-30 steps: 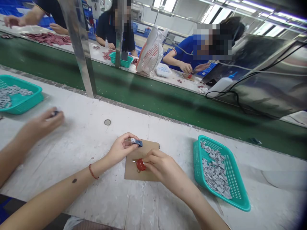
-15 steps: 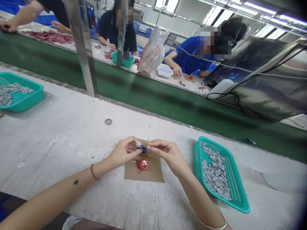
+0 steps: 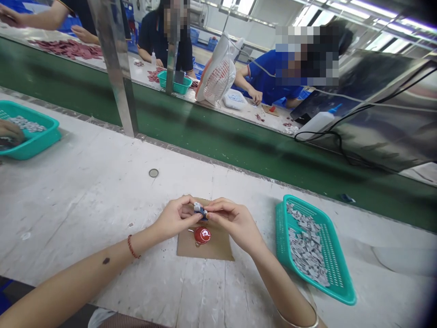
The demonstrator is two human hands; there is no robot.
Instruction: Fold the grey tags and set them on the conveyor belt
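Between the thumb and fingers of my left hand [image 3: 178, 214] is a small blue and grey piece [image 3: 200, 210]. My right hand [image 3: 230, 218] pinches a tiny pale piece [image 3: 205, 212], mostly hidden by the fingertips, against the right side of the blue and grey piece. Both hands are above a brown cardboard square [image 3: 215, 243]. On the cardboard, just below my fingers, lies a round red object [image 3: 202, 235] with a white mark on top and a thin metal bit at its left.
A green basket [image 3: 341, 273] of small grey pieces stands at the right. Another green basket [image 3: 41, 145] is at the far left, with a person's hand [image 3: 10, 131] in it. A bottle cap [image 3: 153, 172] lies on the table. People sit across the green strip [image 3: 205, 136].
My right hand has moved left, bringing its pale piece against the piece in my left hand. A person's hand has come into the left basket.
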